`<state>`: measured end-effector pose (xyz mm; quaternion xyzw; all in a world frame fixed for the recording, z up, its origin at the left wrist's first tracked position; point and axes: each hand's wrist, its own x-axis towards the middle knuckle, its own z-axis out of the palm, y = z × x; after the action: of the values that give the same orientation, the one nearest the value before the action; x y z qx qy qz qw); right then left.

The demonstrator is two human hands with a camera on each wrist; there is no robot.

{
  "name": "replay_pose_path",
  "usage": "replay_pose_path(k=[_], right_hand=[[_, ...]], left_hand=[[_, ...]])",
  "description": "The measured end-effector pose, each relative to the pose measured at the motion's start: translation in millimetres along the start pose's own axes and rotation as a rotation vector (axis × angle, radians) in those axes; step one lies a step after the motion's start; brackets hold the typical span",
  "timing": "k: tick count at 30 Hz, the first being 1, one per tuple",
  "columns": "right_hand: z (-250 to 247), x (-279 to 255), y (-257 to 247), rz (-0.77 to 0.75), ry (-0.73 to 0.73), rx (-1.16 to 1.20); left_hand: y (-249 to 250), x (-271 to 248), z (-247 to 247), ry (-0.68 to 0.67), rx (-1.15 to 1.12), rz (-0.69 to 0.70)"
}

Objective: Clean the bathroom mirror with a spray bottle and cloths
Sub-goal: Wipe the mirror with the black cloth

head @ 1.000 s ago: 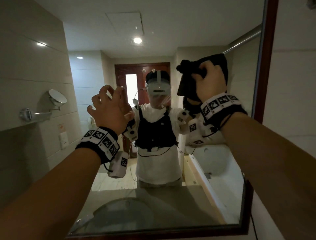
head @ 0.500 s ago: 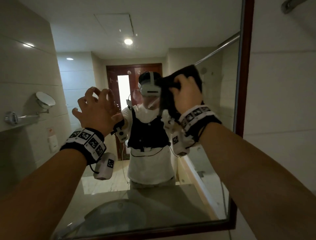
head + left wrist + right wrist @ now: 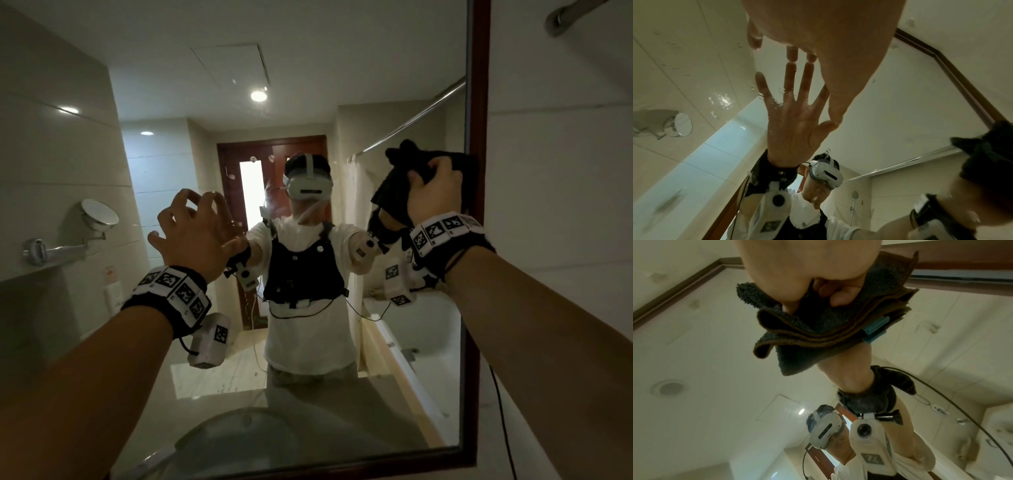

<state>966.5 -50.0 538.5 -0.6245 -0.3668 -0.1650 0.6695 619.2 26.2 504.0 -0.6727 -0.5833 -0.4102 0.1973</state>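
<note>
The wood-framed mirror (image 3: 308,85) fills the head view, its glass speckled with droplets (image 3: 723,100). My left hand (image 3: 195,233) is spread, and its fingertips (image 3: 792,53) touch the glass left of centre; it holds nothing. My right hand (image 3: 435,195) grips a folded dark cloth (image 3: 394,185) and presses it against the glass at the mirror's right frame (image 3: 478,102). The right wrist view shows fingers curled into the cloth (image 3: 818,331), which has a brown hem and a blue tag. No spray bottle is in view.
A round shaving mirror on a metal arm (image 3: 99,214) shows at the left. A basin (image 3: 239,442) is reflected along the bottom of the glass. Pale tiled wall (image 3: 548,205) lies right of the frame, with a metal bar (image 3: 565,17) above.
My right hand has carried the cloth to the right across the glass, up to the frame. The left hand has stayed on the glass with its fingers spread.
</note>
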Motion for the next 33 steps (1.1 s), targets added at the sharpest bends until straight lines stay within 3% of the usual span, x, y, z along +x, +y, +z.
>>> replay_pose_path(k=[9, 16, 24, 29, 33], right_hand=[[51.3, -28.1, -82.2, -0.247, -0.135, -0.074], [99.4, -51.2, -149.1, -0.397, -0.155, -0.100], [112.7, -57.7, -168.2, -0.481, -0.159, -0.115], [132.8, -105.1, -164.7, -0.733, -0.336, -0.233], [120.7, -85.2, -162.7, -0.651, -0.284, -0.177]], left_hand=[[-15.7, 6.1, -7.4, 0.051, -0.102, 0.095], [-36.5, 20.9, -2.6, 0.109, -0.134, 0.146], [-39.2, 25.9, 8.6, 0.168, -0.149, 0.162], [-38.9, 25.1, 10.6, 0.186, -0.144, 0.156], [-41.2, 22.2, 11.7, 0.177, -0.124, 0.156]])
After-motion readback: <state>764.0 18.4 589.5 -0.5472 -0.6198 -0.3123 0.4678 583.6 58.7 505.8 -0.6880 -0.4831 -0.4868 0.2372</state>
